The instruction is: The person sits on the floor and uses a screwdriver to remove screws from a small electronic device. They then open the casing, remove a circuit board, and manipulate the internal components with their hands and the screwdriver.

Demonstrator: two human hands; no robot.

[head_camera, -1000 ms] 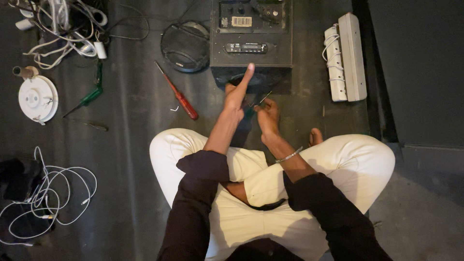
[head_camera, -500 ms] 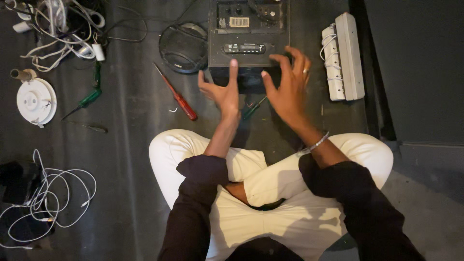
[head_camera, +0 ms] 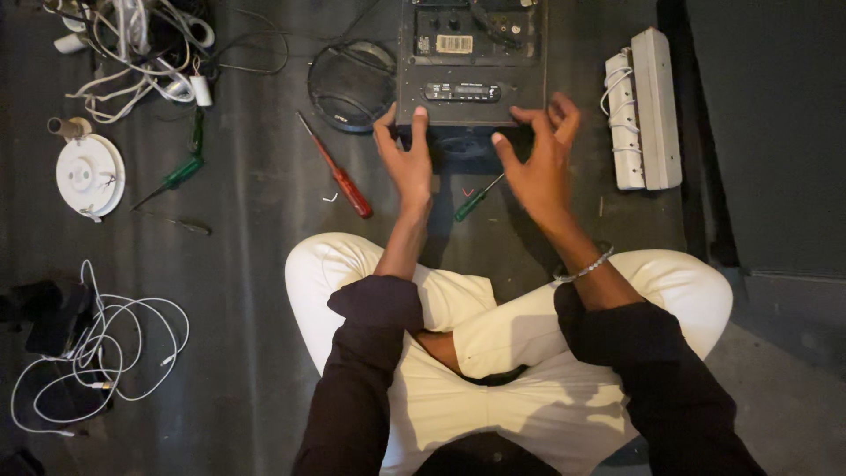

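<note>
Black electronics box (head_camera: 470,66) sits on floor just past the knees; prob. rigid, fairly heavy, w/ loose wiring on top, so best gripped low at near corners. Left hand (head_camera: 407,159) open, fingertips on box's near-left edge. Right hand (head_camera: 538,163) open, fingers spread, at near-right corner; green screwdriver (head_camera: 476,200) just below box.

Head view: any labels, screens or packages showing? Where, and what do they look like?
Sticker label: upper face of the black box, small pale rectangle with dark bars.
Display panel: lower on the same face, narrow dark horizontal strip, unlit, small buttons beside it.
Left hand and right hand touch the box's near edge.
No packages.
</note>
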